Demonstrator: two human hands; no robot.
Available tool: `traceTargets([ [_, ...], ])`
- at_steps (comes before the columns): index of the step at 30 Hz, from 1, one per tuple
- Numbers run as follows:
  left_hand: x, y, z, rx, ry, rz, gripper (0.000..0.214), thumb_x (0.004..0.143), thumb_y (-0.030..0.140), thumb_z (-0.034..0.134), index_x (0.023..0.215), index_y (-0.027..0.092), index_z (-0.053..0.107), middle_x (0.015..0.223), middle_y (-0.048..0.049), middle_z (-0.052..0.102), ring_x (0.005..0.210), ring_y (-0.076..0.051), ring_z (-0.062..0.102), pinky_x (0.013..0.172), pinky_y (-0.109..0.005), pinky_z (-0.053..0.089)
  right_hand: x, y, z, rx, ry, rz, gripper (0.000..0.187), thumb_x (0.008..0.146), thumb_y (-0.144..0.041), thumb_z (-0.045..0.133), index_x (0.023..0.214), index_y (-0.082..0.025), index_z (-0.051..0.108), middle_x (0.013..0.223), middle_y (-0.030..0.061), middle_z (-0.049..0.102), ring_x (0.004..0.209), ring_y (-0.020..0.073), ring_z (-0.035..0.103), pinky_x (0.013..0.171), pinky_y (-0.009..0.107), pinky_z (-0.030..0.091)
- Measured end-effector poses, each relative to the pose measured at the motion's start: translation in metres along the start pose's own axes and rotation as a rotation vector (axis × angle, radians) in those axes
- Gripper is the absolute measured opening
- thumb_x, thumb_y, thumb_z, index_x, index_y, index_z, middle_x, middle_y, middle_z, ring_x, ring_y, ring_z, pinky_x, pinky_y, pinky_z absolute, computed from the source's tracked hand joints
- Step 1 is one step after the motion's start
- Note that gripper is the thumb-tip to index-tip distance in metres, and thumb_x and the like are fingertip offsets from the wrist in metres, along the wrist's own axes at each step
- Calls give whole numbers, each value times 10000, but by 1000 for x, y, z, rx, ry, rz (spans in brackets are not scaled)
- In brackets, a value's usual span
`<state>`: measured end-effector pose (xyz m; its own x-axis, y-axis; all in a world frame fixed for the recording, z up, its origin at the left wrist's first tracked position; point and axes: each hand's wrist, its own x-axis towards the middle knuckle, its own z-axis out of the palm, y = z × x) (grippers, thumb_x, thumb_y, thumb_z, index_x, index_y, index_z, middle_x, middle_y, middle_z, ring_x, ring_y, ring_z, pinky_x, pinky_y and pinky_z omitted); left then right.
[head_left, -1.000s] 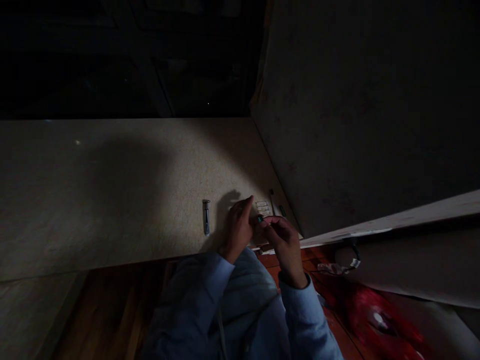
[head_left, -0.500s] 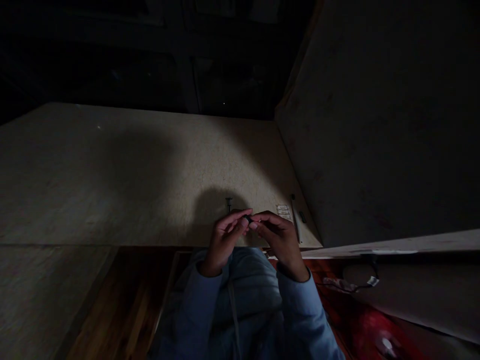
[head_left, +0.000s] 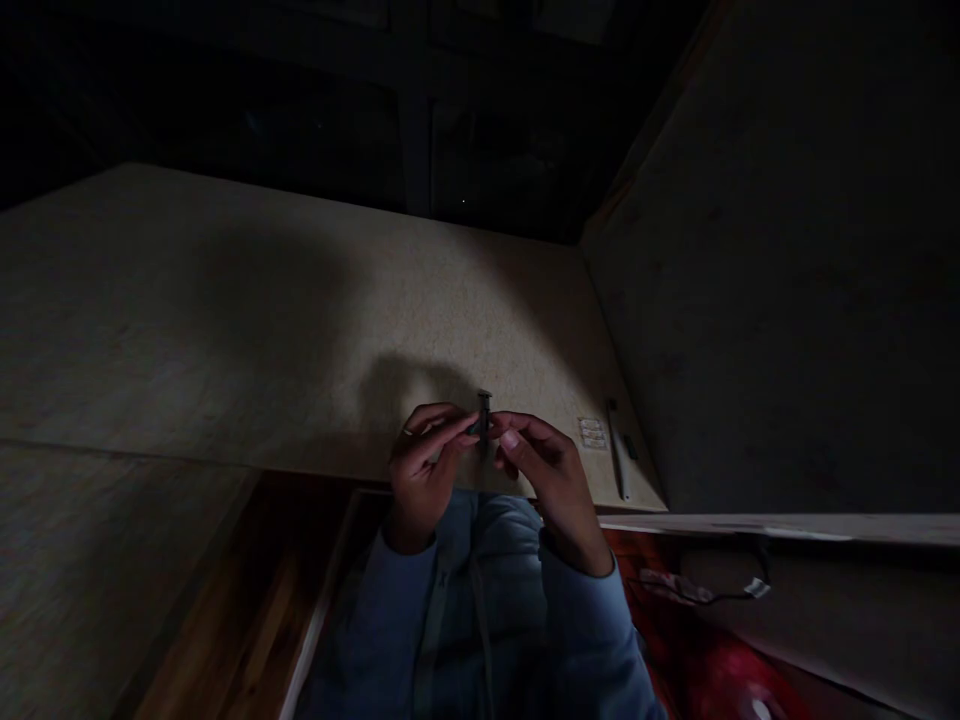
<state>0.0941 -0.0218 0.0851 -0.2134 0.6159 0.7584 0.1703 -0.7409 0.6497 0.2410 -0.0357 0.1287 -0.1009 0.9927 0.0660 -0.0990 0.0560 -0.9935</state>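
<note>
In the dim head view, my left hand (head_left: 425, 460) is closed at the near edge of the table, its fingertips pinching a small dark piece (head_left: 473, 429). My right hand (head_left: 546, 462) faces it with thumb and fingers bent together; whatever lies in that pinch is too dark to make out. Between the two sets of fingertips shows a slim dark T-shaped tool (head_left: 484, 400), its crossbar pointing away from me. Its lower part runs down into shadow, and I cannot tell whether my fingers touch it.
Right of my hands lie a clear segmented pack (head_left: 592, 433), a slim pale-handled stick (head_left: 620, 455) with a dark end, and a short dark piece (head_left: 631, 447). A tall panel (head_left: 772, 300) borders the pale table (head_left: 420, 300) on the right. A cable and red material are below.
My fingertips have drawn apart from the small dark piece they both held, which now appears at the left fingers. The T-shaped tool shows between my hands as the view tilts.
</note>
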Motion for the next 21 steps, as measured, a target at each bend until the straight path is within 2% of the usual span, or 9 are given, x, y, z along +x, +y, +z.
traceTargets([
  [3, 0, 0, -5, 56, -10, 77, 500, 835, -69, 604, 1168, 287, 717, 1079, -45, 645, 966, -115, 647, 731, -210, 575, 3, -3, 10, 32, -63, 42, 376, 774, -393, 789, 1054, -151, 722, 933, 60, 693, 677, 95, 574, 570, 203, 445],
  [8, -3, -1, -9, 124, -26, 141, 567, 809, -87, 626, 1222, 294, 692, 1102, -50, 633, 1000, -142, 639, 810, -278, 567, 10, -5, 21, 135, -127, 35, 268, 732, -251, 821, 979, -184, 743, 895, 20, 698, 721, 76, 591, 634, 176, 461],
  [12, -3, 3, -9, 158, -35, 160, 547, 813, -73, 629, 1210, 297, 695, 1082, -37, 630, 958, -128, 639, 776, -248, 554, 11, -2, 20, 207, -155, 33, 278, 716, -213, 827, 979, -195, 738, 913, 16, 697, 691, 68, 574, 591, 165, 443],
  [15, 0, 8, -8, 177, -86, 155, 510, 836, -57, 614, 1213, 279, 683, 1114, -43, 622, 992, -125, 632, 818, -247, 546, 11, 3, 13, 233, -145, 37, 294, 720, -257, 834, 983, -182, 725, 919, 27, 683, 668, 71, 558, 556, 167, 426],
  [18, 1, 8, -3, 212, -119, 64, 476, 857, 52, 668, 1287, 249, 620, 1135, -63, 622, 979, -131, 624, 825, -258, 540, 10, 8, 3, 279, -87, 61, 339, 722, -338, 842, 993, -173, 721, 840, 21, 642, 637, 71, 548, 538, 163, 419],
  [21, -5, -3, 5, 266, -117, -146, 440, 868, 226, 714, 1289, 197, 587, 1123, -77, 637, 866, -121, 610, 730, -245, 525, 9, 11, -9, 421, -56, 82, 374, 719, -407, 844, 1000, -190, 727, 802, 18, 623, 614, 72, 547, 523, 160, 413],
])
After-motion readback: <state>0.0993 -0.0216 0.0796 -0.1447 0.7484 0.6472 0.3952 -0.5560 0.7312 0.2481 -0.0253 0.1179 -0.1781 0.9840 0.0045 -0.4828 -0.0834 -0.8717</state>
